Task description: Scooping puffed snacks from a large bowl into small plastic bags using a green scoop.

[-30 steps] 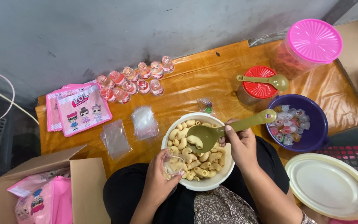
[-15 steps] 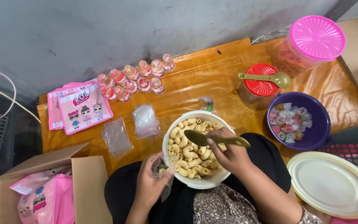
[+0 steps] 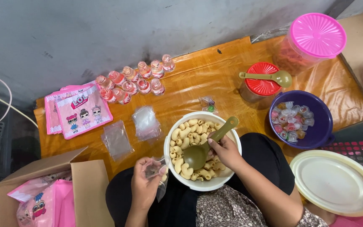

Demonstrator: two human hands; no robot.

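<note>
A white bowl (image 3: 232,138) of curled pale snacks (image 3: 188,132) rests on my lap against the table edge. My right hand (image 3: 225,152) grips the handle of an olive-green spoon (image 3: 202,150), whose scoop lies down among the snacks. Left of the bowl, my left hand (image 3: 145,184) pinches a small clear plastic bag (image 3: 159,178) with a few pieces in it, held just outside the bowl's rim.
The orange table (image 3: 198,80) carries pink printed pouches (image 3: 80,110), small pink bottles (image 3: 133,82), empty clear bags (image 3: 131,130), a red-lidded jar with a spoon (image 3: 263,82), a purple bowl of wrapped jellies (image 3: 316,134) and a pink-lidded jar (image 3: 314,38). A cardboard box (image 3: 43,193) sits lower left, a cream lid (image 3: 335,183) lower right.
The spoon has swung from raised over the bowl down into the snacks, handle now pointing up-right. My left hand with the bag has drawn off the rim to the left.
</note>
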